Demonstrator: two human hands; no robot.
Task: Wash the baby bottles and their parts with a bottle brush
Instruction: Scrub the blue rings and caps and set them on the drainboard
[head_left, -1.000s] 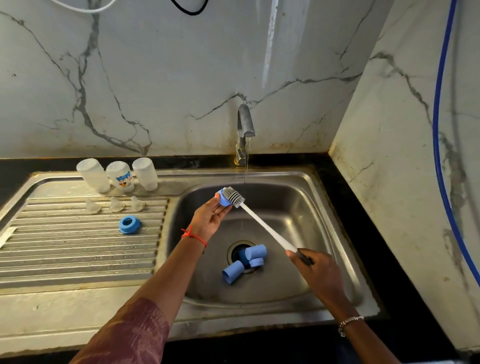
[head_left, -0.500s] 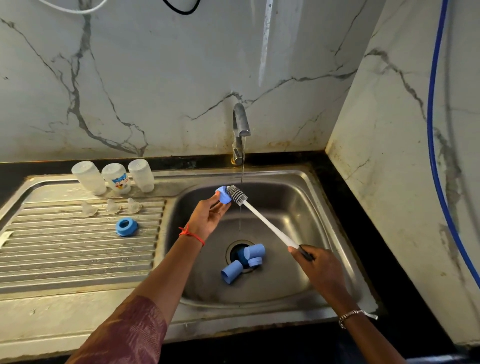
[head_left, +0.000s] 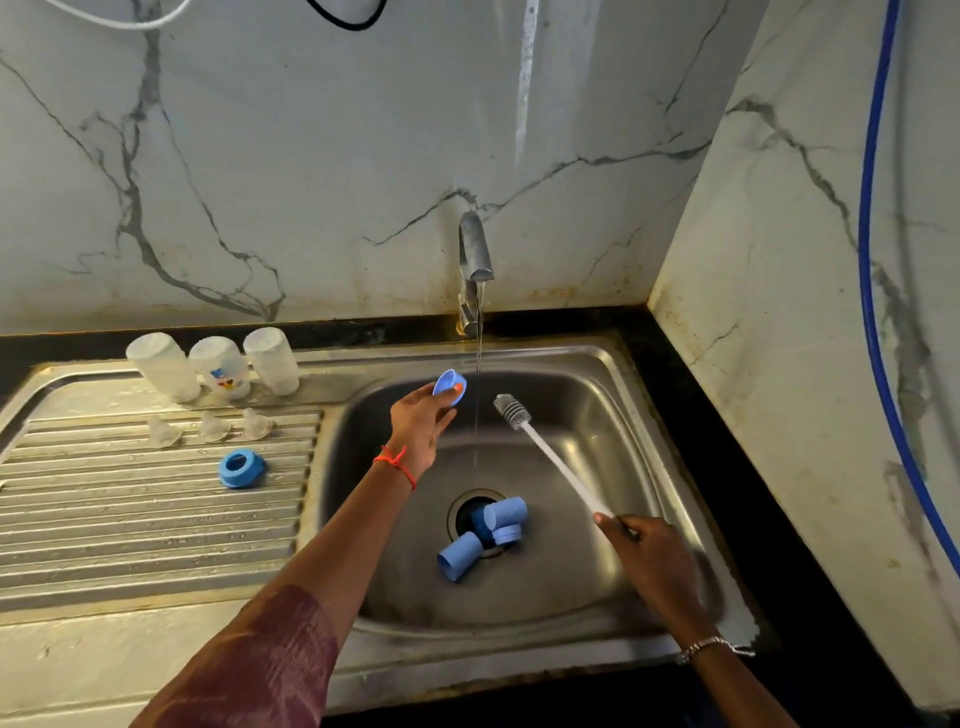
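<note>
My left hand (head_left: 418, 428) pinches a small blue bottle ring (head_left: 450, 386) just left of the thin water stream over the sink basin (head_left: 597, 426). My right hand (head_left: 647, 553) grips the white handle of the bottle brush (head_left: 550, 457); its grey bristle head points up, right of the stream and apart from the ring. Several blue caps (head_left: 485, 532) lie around the drain. Three clear bottles (head_left: 215, 366) stand upside down at the back of the drainboard (head_left: 130, 519), three clear teats (head_left: 210, 427) in front of them, and a blue collar (head_left: 240, 468) nearer me.
The tap (head_left: 474, 260) runs a thin stream into the basin. Marble walls close the back and right side, with a blue hose (head_left: 878, 291) on the right wall. Black counter borders the steel sink.
The brush head has come away from the blue ring and moved right and down. My left hand has lifted the ring slightly toward the water stream.
</note>
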